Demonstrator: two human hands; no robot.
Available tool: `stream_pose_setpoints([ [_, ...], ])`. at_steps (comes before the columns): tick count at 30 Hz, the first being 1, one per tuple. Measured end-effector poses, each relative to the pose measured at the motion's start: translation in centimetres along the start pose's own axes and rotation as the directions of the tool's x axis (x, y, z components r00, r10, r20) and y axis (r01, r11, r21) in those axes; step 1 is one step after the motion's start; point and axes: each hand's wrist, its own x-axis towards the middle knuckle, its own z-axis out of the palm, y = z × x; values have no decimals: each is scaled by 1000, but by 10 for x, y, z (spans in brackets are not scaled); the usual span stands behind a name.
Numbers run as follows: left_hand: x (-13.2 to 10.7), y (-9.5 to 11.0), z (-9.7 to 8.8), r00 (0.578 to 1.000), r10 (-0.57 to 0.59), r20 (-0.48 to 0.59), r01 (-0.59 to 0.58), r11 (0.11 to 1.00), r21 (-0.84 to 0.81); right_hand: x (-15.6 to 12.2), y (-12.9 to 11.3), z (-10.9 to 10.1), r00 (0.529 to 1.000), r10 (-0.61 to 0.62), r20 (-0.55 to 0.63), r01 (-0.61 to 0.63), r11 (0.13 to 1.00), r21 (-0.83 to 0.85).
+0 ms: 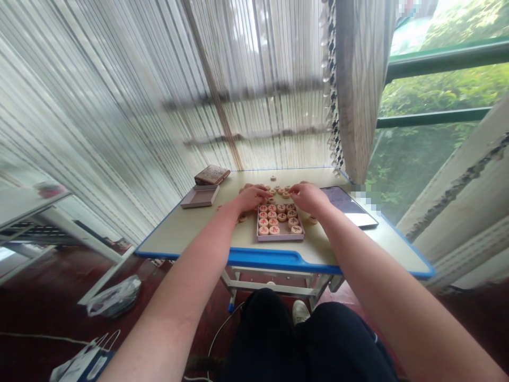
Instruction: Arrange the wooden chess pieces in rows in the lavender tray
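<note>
A shallow pale box lies on the desk in front of me, holding several round wooden game pieces with red and dark characters. More pieces lie loose beyond the box. My left hand rests palm down at the box's far left corner, fingers curled over pieces. At the far right corner my right hand also curls its fingers over pieces. What each hand grips is hidden.
The desk has a blue rim. A box lid and a brown patterned box sit far left. A dark tablet lies right. Curtains and a window stand behind. Bags lie on the floor.
</note>
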Motion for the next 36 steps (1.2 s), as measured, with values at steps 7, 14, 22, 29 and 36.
stream_pose_setpoints([
  [7,0,1,-1,998,-16,-61,23,992,125,1,3,-2,999,39,-4,-39,999,-5],
  [14,1,0,1,999,39,-6,-38,995,92,0,1,-3,998,55,11,-55,998,-12],
  [22,-1,-3,0,996,-30,-79,45,980,195,1,7,-6,976,211,60,-211,977,-4],
  [29,2,-3,6,988,-128,-89,143,973,183,-2,6,-8,953,295,67,-296,955,7],
  [36,0,-2,1,988,-151,-41,147,986,-80,-1,6,-10,958,279,64,-282,959,41],
])
